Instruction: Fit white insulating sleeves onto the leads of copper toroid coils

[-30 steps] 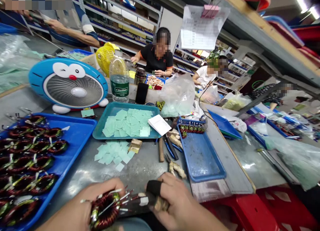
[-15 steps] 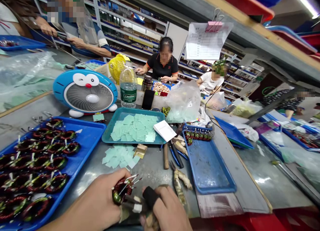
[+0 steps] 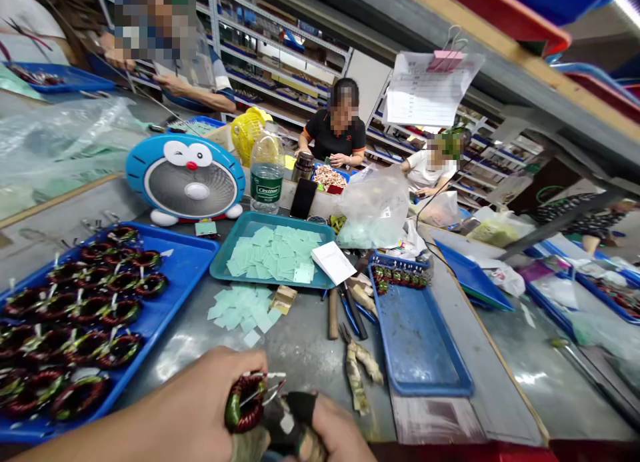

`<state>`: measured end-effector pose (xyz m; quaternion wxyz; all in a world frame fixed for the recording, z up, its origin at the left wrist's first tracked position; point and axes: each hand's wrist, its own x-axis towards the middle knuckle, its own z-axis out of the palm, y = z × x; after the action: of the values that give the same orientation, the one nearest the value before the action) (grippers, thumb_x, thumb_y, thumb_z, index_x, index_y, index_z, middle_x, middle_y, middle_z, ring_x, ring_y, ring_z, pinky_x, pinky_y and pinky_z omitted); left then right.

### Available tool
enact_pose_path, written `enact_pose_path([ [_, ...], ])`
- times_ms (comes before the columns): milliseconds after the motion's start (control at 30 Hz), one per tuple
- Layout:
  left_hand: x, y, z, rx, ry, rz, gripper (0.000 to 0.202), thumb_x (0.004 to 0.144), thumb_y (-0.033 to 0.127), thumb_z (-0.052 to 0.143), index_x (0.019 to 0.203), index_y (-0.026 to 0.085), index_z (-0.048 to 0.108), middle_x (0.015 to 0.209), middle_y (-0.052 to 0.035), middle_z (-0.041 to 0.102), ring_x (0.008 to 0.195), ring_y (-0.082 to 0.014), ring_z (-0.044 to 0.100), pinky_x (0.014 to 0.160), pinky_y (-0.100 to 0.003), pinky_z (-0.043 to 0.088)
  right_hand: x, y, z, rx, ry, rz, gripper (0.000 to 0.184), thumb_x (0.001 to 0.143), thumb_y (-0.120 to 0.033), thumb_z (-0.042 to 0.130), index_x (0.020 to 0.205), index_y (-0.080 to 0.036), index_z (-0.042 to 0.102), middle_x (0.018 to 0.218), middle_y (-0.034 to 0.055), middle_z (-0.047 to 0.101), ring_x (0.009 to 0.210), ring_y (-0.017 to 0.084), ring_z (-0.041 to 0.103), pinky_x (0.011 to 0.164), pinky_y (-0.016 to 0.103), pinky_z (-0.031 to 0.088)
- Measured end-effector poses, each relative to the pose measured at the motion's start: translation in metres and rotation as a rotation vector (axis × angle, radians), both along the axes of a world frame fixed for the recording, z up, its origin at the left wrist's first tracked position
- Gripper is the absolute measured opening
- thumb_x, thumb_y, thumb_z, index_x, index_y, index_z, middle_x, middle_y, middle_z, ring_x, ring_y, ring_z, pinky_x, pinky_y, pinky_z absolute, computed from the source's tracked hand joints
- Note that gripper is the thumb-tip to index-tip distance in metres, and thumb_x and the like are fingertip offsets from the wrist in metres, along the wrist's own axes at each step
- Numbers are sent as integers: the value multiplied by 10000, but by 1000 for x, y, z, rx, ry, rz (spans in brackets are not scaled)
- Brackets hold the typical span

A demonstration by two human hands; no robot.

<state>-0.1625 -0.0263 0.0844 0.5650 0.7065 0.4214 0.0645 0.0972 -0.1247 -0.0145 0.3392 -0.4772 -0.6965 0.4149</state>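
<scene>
My left hand (image 3: 200,399) is closed around a toroidal coil (image 3: 249,412), a ring wound with dark red wire and green tape. Thin wire leads stick out of it toward the right. Close against the coil, my right hand (image 3: 336,430) is curled, with a black covering at its finger end. Something dark and tan lies between the two hands; blur and fingers hide what it is. Several similar coils (image 3: 120,312) stand in rows on the blue tray (image 3: 193,265) to the left.
A teal tray (image 3: 220,269) holds pale green paper pieces; more paper pieces (image 3: 245,309) lie before it. Pliers with taped handles (image 3: 356,375) rest right of centre, beside a narrow blue tray (image 3: 425,342). A cartoon-faced fan (image 3: 185,179) and a bottle (image 3: 267,182) stand behind. Co-workers sit beyond.
The whole view has shifted slightly. My right hand has dropped lower in the picture, and the coil in my left hand has turned, its leads now pointing more sideways.
</scene>
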Motion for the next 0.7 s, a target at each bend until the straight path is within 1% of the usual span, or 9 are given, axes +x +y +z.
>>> enact_pose_path([
  [67, 3, 3, 0, 10, 27, -7, 264, 736, 340, 813, 788, 263, 566, 721, 59, 619, 683, -172, 478, 586, -303, 314, 6, 6, 6, 117, -129, 45, 509, 949, -422, 992, 1426, -327, 842, 1094, 44, 833, 969, 281, 829, 834, 319, 657],
  [167, 8, 3, -1, 71, 20, 39, 310, 754, 424, 814, 774, 267, 547, 675, 69, 550, 665, -168, 415, 587, -320, 288, 13, 10, 20, 133, -237, 47, 555, 886, -246, 921, 1426, -325, 820, 1135, 43, 840, 1008, 276, 840, 874, 319, 657],
  [233, 13, 2, 0, 88, 20, 47, 351, 769, 491, 821, 773, 270, 549, 669, 69, 532, 665, -171, 396, 589, -325, 293, 14, 10, 25, 144, -270, -15, 532, 828, -190, 884, 1342, -311, 822, 1101, 41, 834, 982, 276, 841, 857, 321, 658],
  [300, 16, 0, 1, 84, 37, 59, 370, 765, 514, 827, 765, 272, 548, 668, 68, 521, 664, -172, 386, 589, -324, 299, 14, 9, 25, 193, -320, -88, 474, 772, -160, 836, 1226, -296, 812, 1016, 32, 809, 900, 269, 826, 790, 316, 647],
  [400, 19, 0, 1, 57, 24, 90, 297, 732, 426, 816, 769, 268, 567, 699, 59, 561, 681, -180, 440, 602, -322, 329, 10, 10, 15, 350, -388, -134, 457, 682, -143, 759, 1116, -286, 758, 957, 31, 775, 831, 271, 799, 719, 327, 621],
  [467, 18, 2, -1, 41, -11, 107, 230, 732, 367, 805, 802, 266, 611, 753, 43, 664, 724, -206, 561, 621, -322, 369, 3, 12, 2, 477, -398, -196, 491, 655, -152, 723, 1127, -286, 734, 976, 50, 761, 841, 296, 785, 709, 359, 615],
  [533, 17, 6, -1, 58, -17, 89, 195, 777, 369, 816, 852, 271, 665, 821, 25, 768, 792, -246, 680, 641, -325, 409, -8, 14, -12, 562, -374, -360, 556, 689, -159, 689, 1230, -281, 738, 995, 73, 737, 846, 324, 758, 701, 398, 603],
  [600, 15, 10, 3, 119, 39, 53, 205, 829, 426, 824, 874, 278, 689, 841, 17, 811, 806, -269, 731, 647, -338, 411, -19, 15, -25, 583, -320, -481, 672, 751, -148, 657, 1406, -274, 732, 1039, 93, 734, 867, 343, 750, 714, 429, 607],
  [700, 13, 12, 13, 247, 194, 55, 238, 840, 479, 792, 815, 286, 655, 767, 12, 786, 714, -260, 688, 627, -371, 325, -26, 13, -34, 536, -242, -443, 812, 834, -108, 649, 1621, -308, 671, 1173, 114, 758, 974, 350, 789, 780, 440, 646],
])
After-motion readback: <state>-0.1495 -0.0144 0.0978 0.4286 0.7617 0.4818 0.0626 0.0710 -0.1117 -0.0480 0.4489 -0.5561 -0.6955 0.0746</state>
